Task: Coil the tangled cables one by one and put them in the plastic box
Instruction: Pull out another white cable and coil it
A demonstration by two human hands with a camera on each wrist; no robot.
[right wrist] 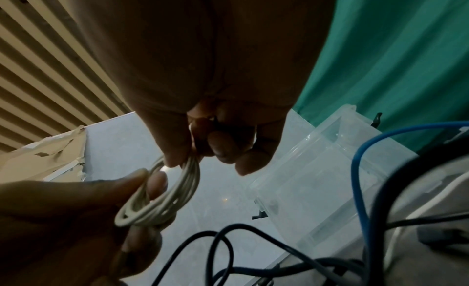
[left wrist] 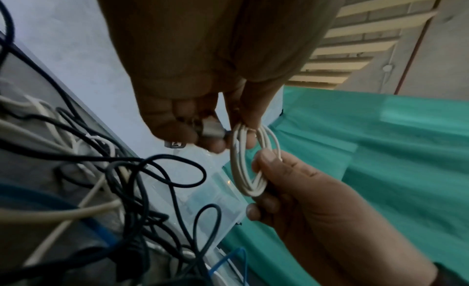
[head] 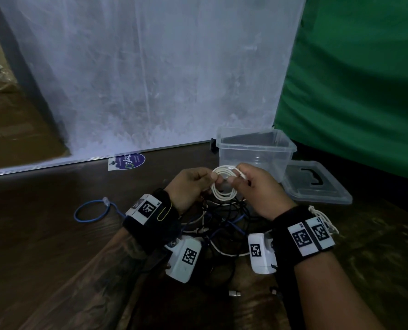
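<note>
Head view shows one thin white cable point(head: 223, 184), smooth and round in section, wound into a small coil of several loops and held up between both hands above the dark wood-grain floor point(head: 55, 210). Left hand point(head: 190, 186) pinches the near-left side of the coil with thumb and curled fingers; the left wrist view also shows a pale plug end tucked under those fingers. Right hand point(head: 257, 189) grips the opposite side, its fingers curled round the strands. Just behind the hands stands one clear plastic box point(head: 256, 153), rectangular with rounded corners, with nothing visible inside it. Its one translucent lid point(head: 317, 184), with a dark handle recess, lies flat to the right of it. Beneath the wrists sits a tangled heap of cables point(head: 222, 222), black, white and blue strands crossing, too knotted to count. One blue cable point(head: 88, 211) loops out to the left, ending in a clear plug.
</note>
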